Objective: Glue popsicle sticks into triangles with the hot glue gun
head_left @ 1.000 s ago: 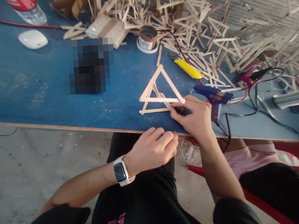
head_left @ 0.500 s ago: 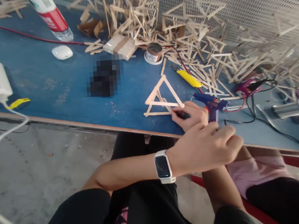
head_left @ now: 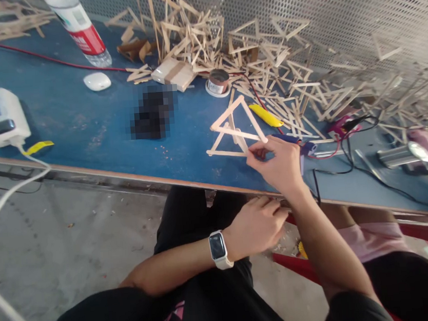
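My right hand (head_left: 276,165) pinches the right corner of a frame of wooden craft sticks (head_left: 235,134). The frame has a triangle on top, tilted above other sticks beneath it, and a lower stick runs along the blue table. A blue glue gun (head_left: 306,147) lies just behind that hand, partly covered by it. Below the table's edge, over my lap, is my left hand (head_left: 257,226), with a white watch (head_left: 218,247) on its wrist. Its fingers are curled closed, and what they hold, if anything, is hidden.
Loose sticks and stick triangles (head_left: 277,68) pile up along a perforated panel. A yellow cutter (head_left: 265,115), small round tub (head_left: 218,82), stick bundle (head_left: 174,74), bottle (head_left: 86,37) and white mouse (head_left: 97,81) lie about. Another person's legs (head_left: 373,237) are at the right.
My left hand has drawn back from above my right hand, down and left below the table edge. The top triangle has lifted and tilted slightly, with my right hand still at its corner.
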A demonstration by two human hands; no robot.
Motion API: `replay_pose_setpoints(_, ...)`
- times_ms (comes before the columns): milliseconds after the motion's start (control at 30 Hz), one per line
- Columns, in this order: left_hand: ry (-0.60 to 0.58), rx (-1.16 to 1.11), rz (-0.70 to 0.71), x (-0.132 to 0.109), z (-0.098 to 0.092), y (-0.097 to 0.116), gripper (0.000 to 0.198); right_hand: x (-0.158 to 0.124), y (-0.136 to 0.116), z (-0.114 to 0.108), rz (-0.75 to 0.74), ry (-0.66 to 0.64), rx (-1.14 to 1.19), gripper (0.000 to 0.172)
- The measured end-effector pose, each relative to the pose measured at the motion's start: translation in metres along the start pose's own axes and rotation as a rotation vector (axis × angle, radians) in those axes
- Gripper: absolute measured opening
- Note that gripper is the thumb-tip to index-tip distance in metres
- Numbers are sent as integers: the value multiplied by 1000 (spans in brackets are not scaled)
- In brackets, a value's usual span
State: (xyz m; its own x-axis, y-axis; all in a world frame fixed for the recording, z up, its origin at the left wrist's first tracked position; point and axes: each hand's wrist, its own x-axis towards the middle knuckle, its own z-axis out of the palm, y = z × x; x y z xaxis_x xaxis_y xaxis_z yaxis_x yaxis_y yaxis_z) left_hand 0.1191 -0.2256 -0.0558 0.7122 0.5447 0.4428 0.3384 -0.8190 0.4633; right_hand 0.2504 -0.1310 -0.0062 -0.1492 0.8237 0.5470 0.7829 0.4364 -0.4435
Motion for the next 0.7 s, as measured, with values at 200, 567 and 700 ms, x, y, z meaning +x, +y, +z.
replay_pose_setpoints(200, 29, 109, -217, 56, -17, -18, 20, 26, -4, -36, 80, 108, -7, 6)
replay_pose_setpoints(567, 71, 120, -483, 101, 1, -8, 39, 27, 19, -96, 140, 549, -126, 15)
replay_pose_setpoints(700, 104, 148, -546, 111, 7, -8, 39, 4, 44, -108, 224, 636, -144, 23)
